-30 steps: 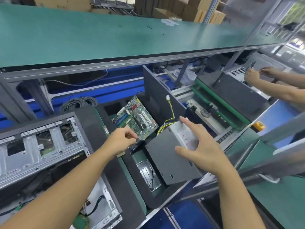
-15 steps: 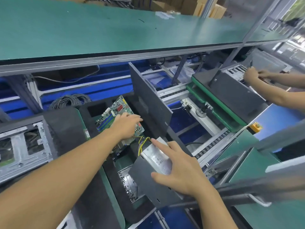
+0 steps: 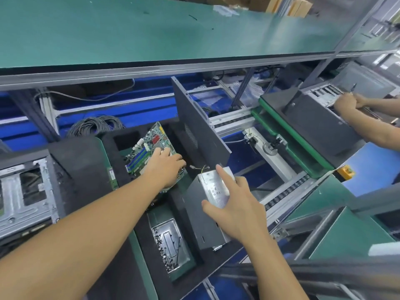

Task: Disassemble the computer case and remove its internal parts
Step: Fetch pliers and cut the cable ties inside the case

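Lowering the power supply [image 3: 213, 191] further, the right hand [image 3: 238, 208] fingers clamp it; left hand [image 3: 166, 167] fingers still clutch the motherboard [image 3: 149, 146].

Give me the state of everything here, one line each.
motherboard, tilted in foam tray, gripped by left hand
power supply, tilted, held by right hand
side panel, standing on edge in tray
computer case, opened, untouched
cable coil, wound, untouched
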`<act>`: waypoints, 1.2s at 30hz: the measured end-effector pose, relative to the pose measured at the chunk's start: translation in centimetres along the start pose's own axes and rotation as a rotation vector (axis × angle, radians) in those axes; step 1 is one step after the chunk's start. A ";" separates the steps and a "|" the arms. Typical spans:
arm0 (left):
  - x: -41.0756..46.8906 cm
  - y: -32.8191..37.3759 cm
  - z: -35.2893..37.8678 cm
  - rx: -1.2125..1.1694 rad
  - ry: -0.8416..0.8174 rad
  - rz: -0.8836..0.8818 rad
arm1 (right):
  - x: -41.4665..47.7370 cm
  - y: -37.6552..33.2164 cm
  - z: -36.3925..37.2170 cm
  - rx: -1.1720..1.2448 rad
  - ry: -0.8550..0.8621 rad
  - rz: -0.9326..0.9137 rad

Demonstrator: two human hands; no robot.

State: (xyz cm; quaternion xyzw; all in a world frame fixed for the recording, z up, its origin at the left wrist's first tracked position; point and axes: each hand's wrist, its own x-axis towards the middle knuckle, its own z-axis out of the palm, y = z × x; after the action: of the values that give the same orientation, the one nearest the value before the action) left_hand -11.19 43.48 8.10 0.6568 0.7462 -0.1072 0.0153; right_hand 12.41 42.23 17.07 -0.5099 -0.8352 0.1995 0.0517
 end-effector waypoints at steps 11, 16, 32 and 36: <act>-6.2 -5.2 0.3 -0.066 0.156 -0.045 | 6.1 -3.6 2.7 -0.064 0.040 -0.061; -8.1 -6.5 0.6 -0.123 0.182 -0.078 | 10.2 -6.6 3.9 -0.056 0.101 -0.147; -8.9 -6.9 2.0 -0.258 0.276 -0.097 | 22.6 -10.6 10.5 -0.079 0.080 -0.199; -8.7 -6.7 2.2 -0.273 0.269 -0.099 | 25.1 -10.7 10.8 -0.122 -0.024 -0.119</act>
State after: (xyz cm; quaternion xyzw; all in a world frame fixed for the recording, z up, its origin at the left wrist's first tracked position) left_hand -16.86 33.79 8.35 0.6197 0.7804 0.0830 -0.0010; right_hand -11.51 56.83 8.32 -0.4590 -0.8753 0.1510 0.0221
